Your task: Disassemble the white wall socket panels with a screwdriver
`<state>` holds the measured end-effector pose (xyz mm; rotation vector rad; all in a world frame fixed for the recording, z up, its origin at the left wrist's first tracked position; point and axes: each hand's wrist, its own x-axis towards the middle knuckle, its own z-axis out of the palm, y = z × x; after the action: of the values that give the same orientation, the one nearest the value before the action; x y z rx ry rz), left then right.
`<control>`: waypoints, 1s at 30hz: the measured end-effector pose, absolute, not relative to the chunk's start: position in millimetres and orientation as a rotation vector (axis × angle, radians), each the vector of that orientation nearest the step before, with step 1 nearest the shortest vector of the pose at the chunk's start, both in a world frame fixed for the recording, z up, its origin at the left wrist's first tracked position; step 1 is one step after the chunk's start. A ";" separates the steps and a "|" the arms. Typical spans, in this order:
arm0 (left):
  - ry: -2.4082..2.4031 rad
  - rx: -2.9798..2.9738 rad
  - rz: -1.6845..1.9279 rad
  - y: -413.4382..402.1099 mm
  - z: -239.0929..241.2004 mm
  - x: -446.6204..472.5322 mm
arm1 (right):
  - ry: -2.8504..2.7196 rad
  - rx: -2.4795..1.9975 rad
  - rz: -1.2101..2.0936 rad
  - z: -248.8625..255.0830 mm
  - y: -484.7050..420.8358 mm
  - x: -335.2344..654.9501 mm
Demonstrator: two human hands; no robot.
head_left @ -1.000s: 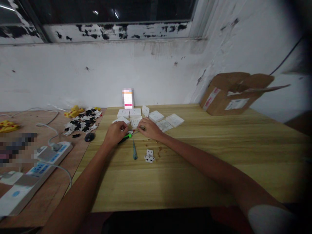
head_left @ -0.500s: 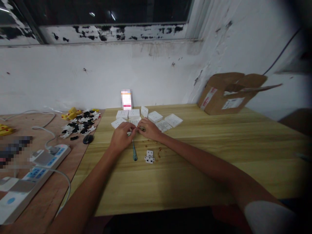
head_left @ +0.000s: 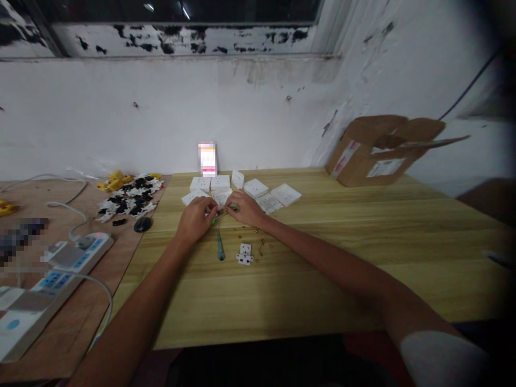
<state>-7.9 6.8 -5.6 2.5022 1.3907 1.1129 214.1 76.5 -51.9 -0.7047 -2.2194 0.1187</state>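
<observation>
1. Left hand (head_left: pixel 197 217): fingers curled, thumb and fingertips drawn close together; I cannot tell what, if anything, is pinched.
2. Right hand (head_left: pixel 246 209): facing the left, just apart, fingertips nearly closed; its contents are too small to tell.
3. Green piece (head_left: pixel 214 221): just under the left fingertips, mostly hidden.
4. Screwdriver (head_left: pixel 220 250): lies on the table (head_left: pixel 314 290), nearer the person, tip towards the hands.
5. White socket block (head_left: pixel 245 256): right of the screwdriver; brass bits (head_left: pixel 262 246) scattered beside it.
6. White plates (head_left: pixel 255 188): grouped behind the hands.
</observation>
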 end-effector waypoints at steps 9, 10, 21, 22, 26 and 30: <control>1.369 2.511 1.050 6.3 -4.5 -9.2 | -2.168 -0.729 0.141 -53.5 80.2 214.8; 1.381 2.504 1.029 7.6 -5.6 -10.5 | -2.169 -0.725 0.139 -53.3 80.0 214.7; 1.410 2.501 0.981 13.8 -9.8 -19.9 | -2.194 -0.716 0.137 -52.9 78.8 213.7; 1.407 2.500 0.980 14.0 -10.1 -19.9 | -2.198 -0.714 0.132 -53.0 79.2 213.7; 1.397 2.494 0.974 14.2 -10.6 -19.9 | -2.217 -0.709 0.104 -52.8 79.7 213.9; 1.418 2.502 0.992 14.3 -10.6 -20.5 | -2.213 -0.710 0.100 -51.9 78.6 213.8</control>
<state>-20.5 14.3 -10.6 2.5019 1.4183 0.9922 213.8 78.6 -51.9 -0.7101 -2.2125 0.1000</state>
